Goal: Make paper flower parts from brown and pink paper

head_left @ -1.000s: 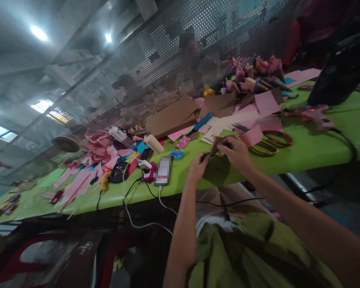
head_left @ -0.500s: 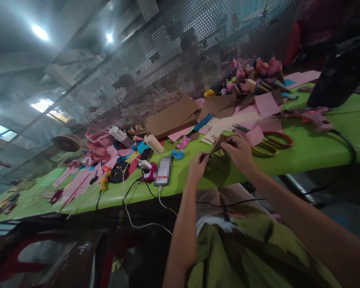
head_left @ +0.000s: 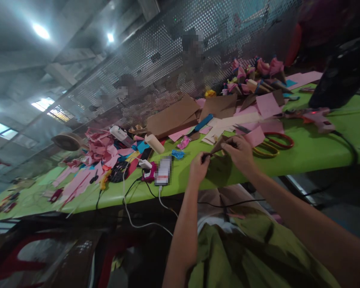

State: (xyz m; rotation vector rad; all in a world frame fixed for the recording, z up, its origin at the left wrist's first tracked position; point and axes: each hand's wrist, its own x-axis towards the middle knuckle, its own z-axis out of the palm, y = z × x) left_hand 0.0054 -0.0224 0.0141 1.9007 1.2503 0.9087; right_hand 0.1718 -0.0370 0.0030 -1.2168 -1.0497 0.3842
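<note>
Left hand (head_left: 199, 167): pinches one end of the brown paper piece (head_left: 218, 146), to keep it tight.
Right hand (head_left: 241, 151): grips the other end, above the green table (head_left: 303, 154).
Scissors (head_left: 273, 143): just beside, within reach.

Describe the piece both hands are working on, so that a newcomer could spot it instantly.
On the green table, near its front edge, the left hand and right hand meet. Between them is a small brown paper piece, darker than the pink sheets beside it.

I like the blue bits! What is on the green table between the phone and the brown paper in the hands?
In the head view, a small crumpled blue scrap lies on the green table between the phone and the brown paper.
</note>
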